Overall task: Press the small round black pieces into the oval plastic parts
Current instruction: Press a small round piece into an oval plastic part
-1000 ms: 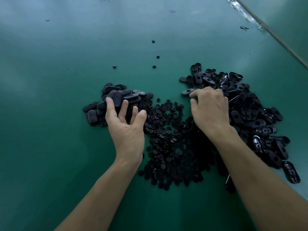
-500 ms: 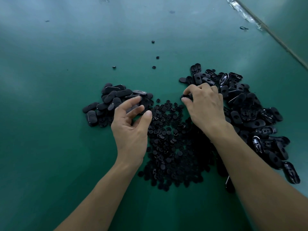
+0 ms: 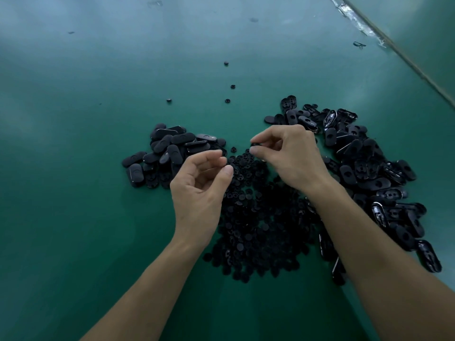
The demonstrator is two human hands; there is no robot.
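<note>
black piece (image 3: 256, 144): thin, dark, seen edge-on, pinched between thumb and forefinger of the right hand (image 3: 290, 158). whether it is an oval part or a round one, cannot tell. it is held above the far edge of the round-piece heap (image 3: 256, 217).

right hand: thumb and forefinger closed on the piece, other fingers curled in toward the palm, knuckles up.

left hand (image 3: 202, 185): hovers at the heap's left edge, just across from the right hand. fingers curled, thumb tip and forefinger tip near each other with a small gap between. the dark heap sits behind the gap, so whether anything is held there cannot be told.

round-piece heap: many small black discs, loose and overlapping, lying between the two forearms on the green table (image 3: 73, 193).

left pile of oval parts (image 3: 172, 148): mostly smooth side up, stacked unevenly, touching the heap's upper left.

right pile of oval parts (image 3: 369, 173): larger, runs in an arc along the heap's right side; many show holes or hollow undersides.

stray round pieces (image 3: 233, 86): four singles lie on the bare table beyond the piles, well apart from each other.

pale strip (image 3: 364, 28): runs diagonally across the top right corner.
</note>
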